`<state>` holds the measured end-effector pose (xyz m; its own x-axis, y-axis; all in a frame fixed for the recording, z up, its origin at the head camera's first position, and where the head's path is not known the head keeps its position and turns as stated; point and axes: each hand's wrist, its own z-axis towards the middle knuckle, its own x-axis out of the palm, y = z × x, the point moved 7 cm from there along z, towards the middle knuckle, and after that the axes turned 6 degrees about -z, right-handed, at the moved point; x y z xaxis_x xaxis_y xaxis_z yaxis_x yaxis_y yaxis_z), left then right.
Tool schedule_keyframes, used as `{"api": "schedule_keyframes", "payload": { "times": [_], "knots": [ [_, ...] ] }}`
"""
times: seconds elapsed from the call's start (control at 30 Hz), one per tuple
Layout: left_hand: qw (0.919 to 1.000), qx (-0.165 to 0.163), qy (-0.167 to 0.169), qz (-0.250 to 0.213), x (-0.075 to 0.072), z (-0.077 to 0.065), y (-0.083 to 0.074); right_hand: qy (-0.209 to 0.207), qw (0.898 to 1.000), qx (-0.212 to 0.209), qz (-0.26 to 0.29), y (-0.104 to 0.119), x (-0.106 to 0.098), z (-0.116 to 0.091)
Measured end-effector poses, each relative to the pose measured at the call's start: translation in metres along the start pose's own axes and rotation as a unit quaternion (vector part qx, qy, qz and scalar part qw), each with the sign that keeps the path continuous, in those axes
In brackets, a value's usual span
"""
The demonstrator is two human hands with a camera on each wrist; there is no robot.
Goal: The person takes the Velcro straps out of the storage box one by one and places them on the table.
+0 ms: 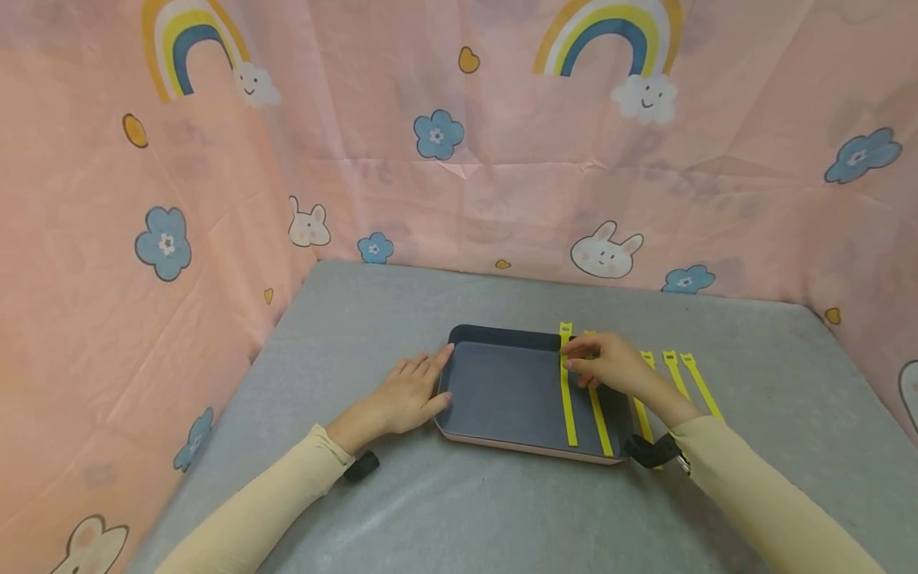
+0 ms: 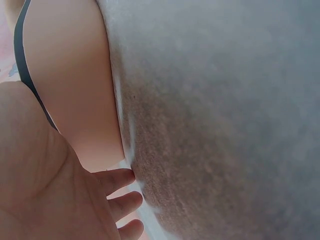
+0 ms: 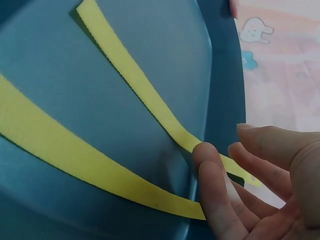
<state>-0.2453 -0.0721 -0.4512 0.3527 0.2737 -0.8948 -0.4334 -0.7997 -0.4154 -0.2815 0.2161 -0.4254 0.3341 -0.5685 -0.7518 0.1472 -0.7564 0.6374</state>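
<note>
A shallow tray (image 1: 502, 391) with a dark inside and a pinkish outside lies on the grey-covered table. My left hand (image 1: 405, 399) rests on its left rim, fingers extended and thumb over the edge. Two yellow hook-and-loop cable ties lie across the tray's right part: an inner tie (image 1: 570, 410), its slotted head over the far rim, and an outer tie (image 1: 601, 422). At the inner tie's upper part is my right hand (image 1: 613, 367), fingers loosely bent. In the right wrist view the thumb stands apart from the fingers (image 3: 215, 195), which partly hide both ties.
More yellow ties (image 1: 703, 387) lie side by side to the right of the tray, partly under the right forearm. Dark wrist-camera pieces (image 1: 362, 466) show at both wrists. A pink patterned cloth (image 1: 502, 199) walls the table at the back and sides.
</note>
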Motion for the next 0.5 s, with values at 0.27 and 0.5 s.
{"api": "schedule_keyframes", "payload": {
  "times": [0.27,0.5],
  "knots": [
    [1.0,0.001,0.001,0.005,0.0009,0.0013,0.001,0.014,1.0,0.005,0.004,-0.0011,0.0044,0.0028],
    [1.0,0.002,0.001,0.005,0.0011,0.002,0.0014,0.022,1.0,0.015,0.004,-0.0026,0.0064,0.0045]
  ]
}}
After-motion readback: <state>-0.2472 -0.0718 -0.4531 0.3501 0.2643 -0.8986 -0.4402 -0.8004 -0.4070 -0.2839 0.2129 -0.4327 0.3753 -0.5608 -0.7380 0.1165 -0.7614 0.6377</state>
